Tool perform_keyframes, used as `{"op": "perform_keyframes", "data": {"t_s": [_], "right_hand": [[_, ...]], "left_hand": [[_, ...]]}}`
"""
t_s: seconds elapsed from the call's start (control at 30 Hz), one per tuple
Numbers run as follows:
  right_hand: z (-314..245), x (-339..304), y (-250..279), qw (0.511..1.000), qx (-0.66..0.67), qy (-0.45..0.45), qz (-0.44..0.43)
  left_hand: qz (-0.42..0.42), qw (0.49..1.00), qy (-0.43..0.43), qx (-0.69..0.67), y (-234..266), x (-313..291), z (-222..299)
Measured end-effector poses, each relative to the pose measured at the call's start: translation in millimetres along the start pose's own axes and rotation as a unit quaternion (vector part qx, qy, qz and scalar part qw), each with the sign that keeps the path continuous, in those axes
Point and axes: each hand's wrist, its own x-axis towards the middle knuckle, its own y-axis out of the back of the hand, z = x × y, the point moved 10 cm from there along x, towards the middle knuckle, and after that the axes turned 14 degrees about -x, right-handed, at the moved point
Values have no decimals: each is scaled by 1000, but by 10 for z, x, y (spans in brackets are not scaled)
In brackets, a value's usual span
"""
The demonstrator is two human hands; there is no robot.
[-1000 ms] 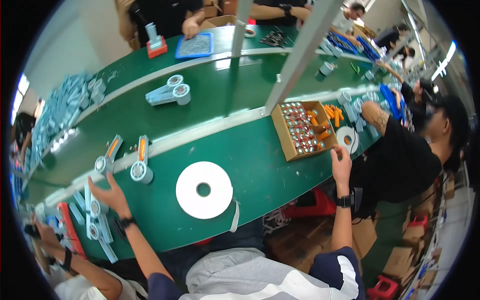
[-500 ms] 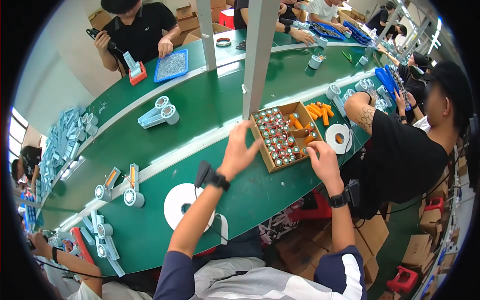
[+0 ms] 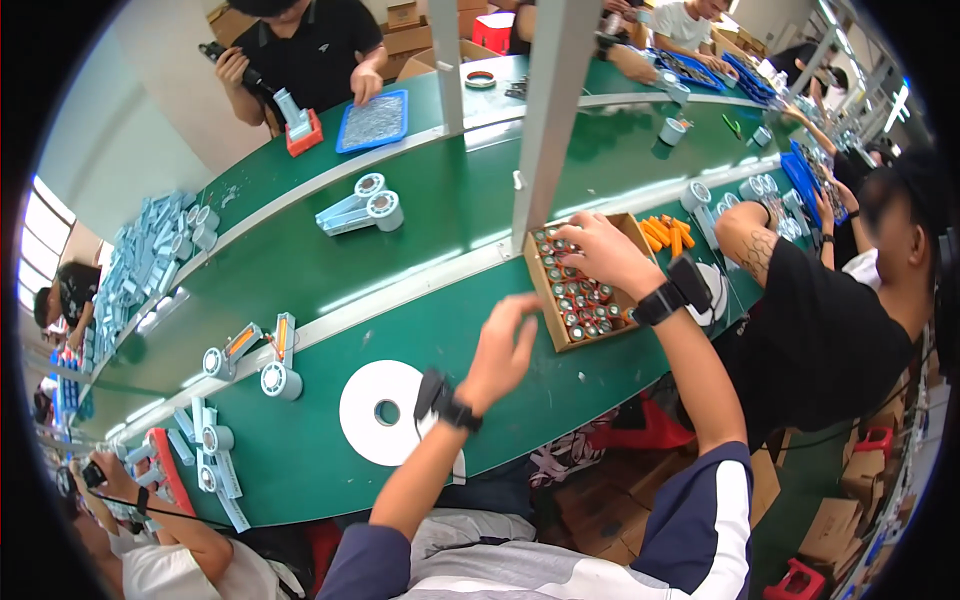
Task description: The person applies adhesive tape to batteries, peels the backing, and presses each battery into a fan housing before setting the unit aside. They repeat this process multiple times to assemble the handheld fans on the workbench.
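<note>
An open cardboard box (image 3: 556, 296) on the green bench holds several upright orange battery cells (image 3: 588, 300) with round pale ends and red wires. My right hand (image 3: 608, 255) reaches over the box from the right, its bent fingers drawn together down at the cells by the far left corner. Whatever its fingertips grip is hidden. To the left of the box, my left hand (image 3: 500, 350) hovers above the bench, empty, thumb and fingers apart. A large white tape roll (image 3: 362, 412) lies flat beneath and left of my left forearm.
Loose orange cells (image 3: 668, 233) lie beyond the box. A metal post (image 3: 545, 130) rises close behind it. Light-blue fan housings (image 3: 281, 380) stand left; a pair (image 3: 383, 208) sits on the conveyor. A co-worker in black (image 3: 830, 300) sits close on my right.
My right hand has moved from the box's near right corner across to its far left part. My left hand has drawn back from the box's left edge toward me. The view has shifted slightly.
</note>
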Motion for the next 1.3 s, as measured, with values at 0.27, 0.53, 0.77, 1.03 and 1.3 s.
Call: {"op": "perform_keyframes", "data": {"t_s": [0.27, 0.53, 0.77, 1.03, 1.3], "right_hand": [[-133, -90, 143, 999, 19, 35, 18], [-217, 57, 8, 982, -62, 175, -26], [-155, -9, -345, 935, -240, 253, -69], [-221, 117, -304, 954, -215, 151, -143], [-242, 51, -203, 952, -216, 214, -23]], "left_hand": [[27, 999, 32, 20, 754, -1316, 588], [137, 983, 12, 123, 1405, -1812, 751], [211, 951, 12, 227, 1913, -2332, 604], [311, 927, 104, 181, 2395, -2963, 188], [309, 931, 102, 168, 2403, -2919, 230]]}}
